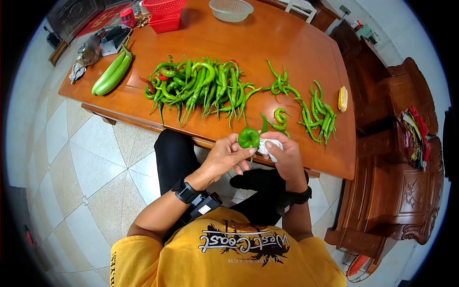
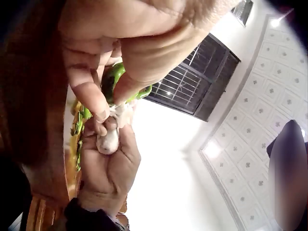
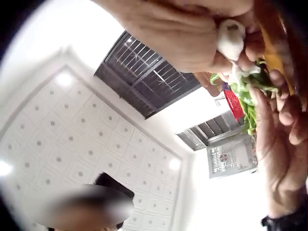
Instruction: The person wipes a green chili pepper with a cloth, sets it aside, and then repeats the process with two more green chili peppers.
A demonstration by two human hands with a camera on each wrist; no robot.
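In the head view, my left hand (image 1: 221, 157) grips a glossy, curled green pepper (image 1: 248, 138) between thumb and fingers, in front of the table's near edge. My right hand (image 1: 289, 157) holds a crumpled white tissue or cloth (image 1: 270, 147) against the pepper's right side. Both wrist views show the white wad (image 2: 109, 142) bunched in the right palm, with part of it at the pepper. Fingers of both hands hide much of the pepper (image 3: 247, 94) there. Just beyond the hands, a few long green peppers (image 1: 278, 118) lie on the table.
A big heap of green peppers (image 1: 201, 86) with some red ones covers the table's middle. More peppers (image 1: 321, 115) lie right, near a corn cob (image 1: 342, 99). Light green eggplants (image 1: 113, 72) lie left; red baskets (image 1: 165, 21) and a pale basket (image 1: 231, 10) stand behind.
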